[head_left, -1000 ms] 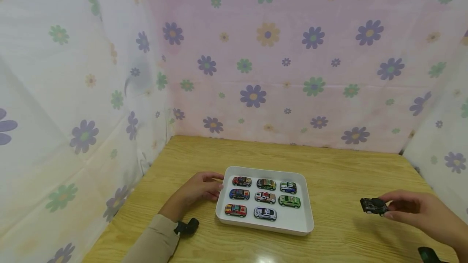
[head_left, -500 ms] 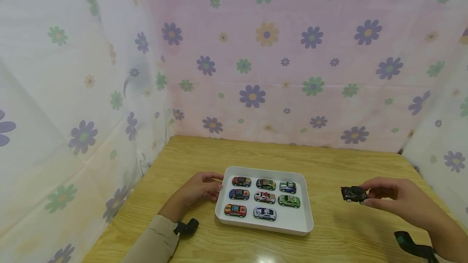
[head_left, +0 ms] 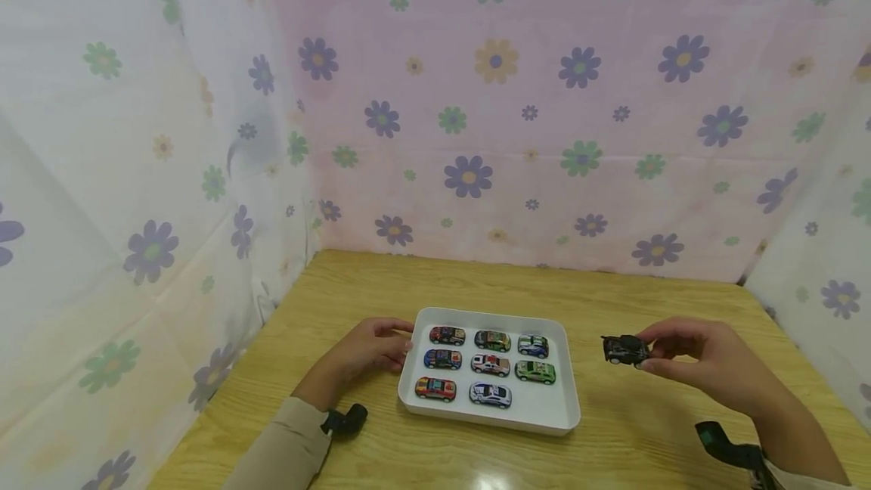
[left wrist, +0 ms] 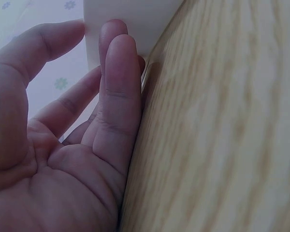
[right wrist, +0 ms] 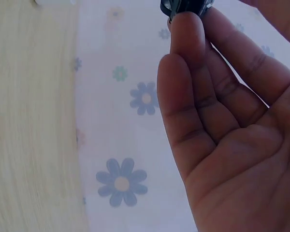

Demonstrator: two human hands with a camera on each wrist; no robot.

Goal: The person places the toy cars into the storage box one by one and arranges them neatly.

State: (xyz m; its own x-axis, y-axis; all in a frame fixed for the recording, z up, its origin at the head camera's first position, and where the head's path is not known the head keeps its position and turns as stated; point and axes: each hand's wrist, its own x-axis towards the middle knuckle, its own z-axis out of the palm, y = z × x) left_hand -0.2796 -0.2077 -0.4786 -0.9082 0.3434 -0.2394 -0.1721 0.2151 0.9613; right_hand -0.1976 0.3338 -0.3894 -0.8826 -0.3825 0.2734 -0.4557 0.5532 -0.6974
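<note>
My right hand (head_left: 701, 358) pinches a black toy car (head_left: 626, 350) by its rear end, holding it above the table to the right of the white tray (head_left: 568, 392). Only a dark bit of that toy car (right wrist: 186, 6) shows at the top of the right wrist view, beyond the fingertips. At the tray's left wall, my left hand (head_left: 370, 346) rests on the table with its fingertips at the side. The left wrist view has these fingers (left wrist: 121, 82) fairly straight beside the white wall. Several toy cars stand in rows inside the tray, among them a green car (head_left: 534, 372) and a white car (head_left: 490, 395).
Bare tray floor (head_left: 534, 408) shows at the front right corner, beside the white car. The wooden table (head_left: 476, 278) runs back to a flowered cloth (head_left: 531, 97), with more cloth at both sides. Black wrist mounts (head_left: 347, 420) sit on both forearms.
My right hand has carried the black toy car leftward and slightly up, closer to the tray. The left hand and the tray stay in place.
</note>
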